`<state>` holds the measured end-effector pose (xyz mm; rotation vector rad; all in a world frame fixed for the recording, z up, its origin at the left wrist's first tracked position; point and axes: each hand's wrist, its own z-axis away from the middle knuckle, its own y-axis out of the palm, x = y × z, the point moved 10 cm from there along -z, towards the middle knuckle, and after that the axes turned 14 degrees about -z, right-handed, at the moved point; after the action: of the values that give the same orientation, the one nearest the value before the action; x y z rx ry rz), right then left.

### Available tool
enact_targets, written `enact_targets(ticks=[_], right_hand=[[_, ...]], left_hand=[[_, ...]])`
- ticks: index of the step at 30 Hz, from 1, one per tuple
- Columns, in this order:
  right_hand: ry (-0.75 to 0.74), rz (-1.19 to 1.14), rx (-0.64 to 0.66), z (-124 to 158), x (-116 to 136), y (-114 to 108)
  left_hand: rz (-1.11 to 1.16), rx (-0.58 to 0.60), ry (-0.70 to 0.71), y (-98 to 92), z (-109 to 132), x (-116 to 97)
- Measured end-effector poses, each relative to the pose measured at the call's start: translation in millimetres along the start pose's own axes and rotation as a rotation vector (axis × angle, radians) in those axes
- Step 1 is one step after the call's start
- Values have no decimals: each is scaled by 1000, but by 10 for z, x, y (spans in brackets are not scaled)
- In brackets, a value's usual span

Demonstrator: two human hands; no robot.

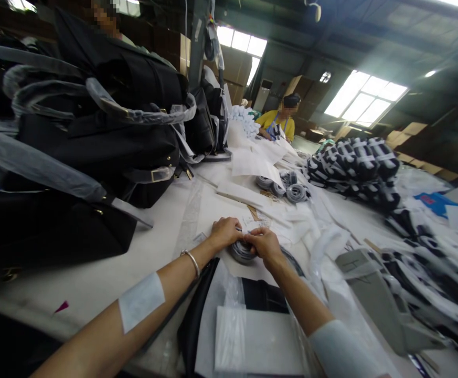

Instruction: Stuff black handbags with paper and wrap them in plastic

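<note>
Both my hands meet over a grey coiled strap (241, 252) lying on the white table (161, 231). My left hand (224, 231) has its fingers curled closed on the coil's left side. On the right side, my right hand (264, 243) pinches the same coil with bent fingers. A silver bangle (192, 261) sits on my left wrist and a white patch (140, 300) on my left forearm. Just below my arms lies a black bag (260, 297) in clear plastic with white paper on it.
Black handbags (106, 131) with wrapped handles are piled at the left. More grey strap coils (287, 189) lie further back. Black-and-white striped bags (354, 163) are heaped at the right. A person in yellow (278, 123) works at the far end. Cardboard boxes stand behind.
</note>
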<state>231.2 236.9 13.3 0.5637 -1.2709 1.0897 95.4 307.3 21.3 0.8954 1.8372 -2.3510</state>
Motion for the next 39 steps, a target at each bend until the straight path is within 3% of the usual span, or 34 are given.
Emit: enact_targets(ticks=[11, 20, 24, 28, 34, 39], right_hand=[[57, 299, -11, -64, 27, 9], [36, 580, 79, -95, 123, 91], [-52, 752, 97, -55, 225, 103], [-236, 975, 96, 30, 428, 164], [-426, 1223, 287, 141, 551, 460], [-533, 1321, 383, 138, 611, 562]], left_hand=[[-26, 45, 28, -12, 26, -62], [-39, 71, 42, 13, 5, -61], [-34, 58, 21, -16, 9, -40], [-37, 69, 11, -43, 43, -55], [-32, 97, 18, -37, 68, -86], [-10, 56, -3, -29, 46, -59]])
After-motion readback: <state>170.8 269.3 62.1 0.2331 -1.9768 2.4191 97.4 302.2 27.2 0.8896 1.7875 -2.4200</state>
